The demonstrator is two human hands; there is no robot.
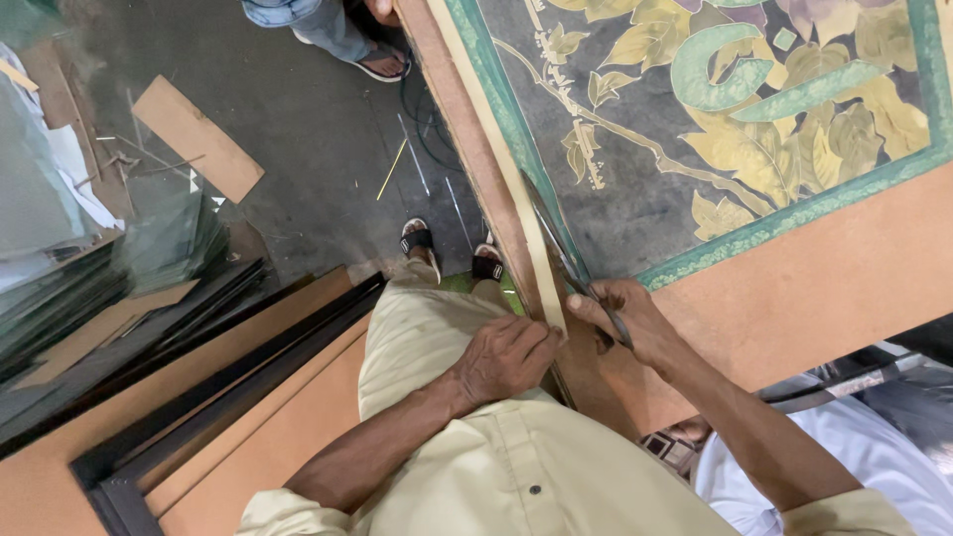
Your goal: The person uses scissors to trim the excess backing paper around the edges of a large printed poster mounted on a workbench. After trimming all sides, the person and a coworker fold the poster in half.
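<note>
A large floral picture point(735, 129) is lying on a brown board point(844, 288), its edge strip point(516, 189) being trimmed. The left hand point(506, 359) is pinching the strip's loose end; the right hand point(635, 323) is gripping a thin blade point(608, 310), likely needing steady guidance along the border.

Picture point(715, 129) lies on board point(834, 288); strip point(516, 189) along its left edge; glass sheets point(60, 288) stacked on floor point(318, 169), far left.

Even, soft light; faint shadows; sharp centre; wide-angle stretching at edges.
</note>
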